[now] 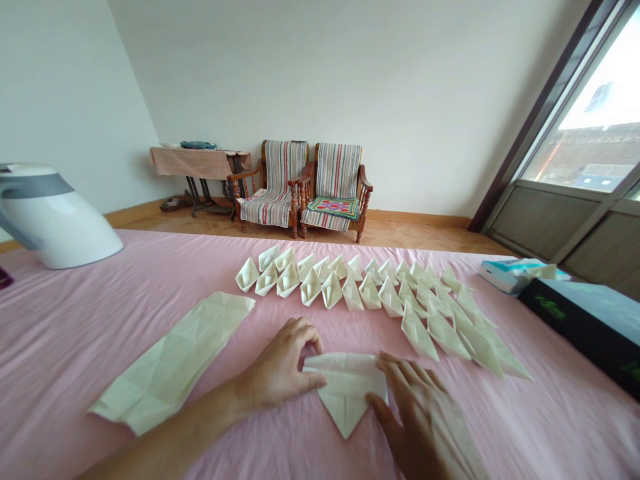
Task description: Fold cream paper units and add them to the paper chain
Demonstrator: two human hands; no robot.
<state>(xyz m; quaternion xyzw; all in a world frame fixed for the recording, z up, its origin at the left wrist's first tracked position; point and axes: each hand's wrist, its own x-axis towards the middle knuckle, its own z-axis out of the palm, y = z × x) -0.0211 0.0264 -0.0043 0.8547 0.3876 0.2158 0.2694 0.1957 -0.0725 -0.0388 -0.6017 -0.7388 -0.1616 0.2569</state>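
Note:
A cream sheet of folded paper [345, 390] lies on the pink cloth in front of me, its point toward me and a straight edge at the far side. At its left corner, my left hand [280, 367] has curled fingers and a thumb, gripping the paper there. My right hand [420, 413] grips the right side, the thumb on the near slanted edge and the fingers at the far corner. Beyond my hands stand several folded paper boats [370, 291] in rows. Left of my left hand lies a stack of creased paper sheets [175, 363].
A white and grey jug [75, 220] stands at the left on the pink cloth [65, 333]. To the right are a black box [580, 327] and a blue and white packet [505, 275]. Past the far edge are two wooden chairs [363, 180] and a cloth-covered table [190, 162].

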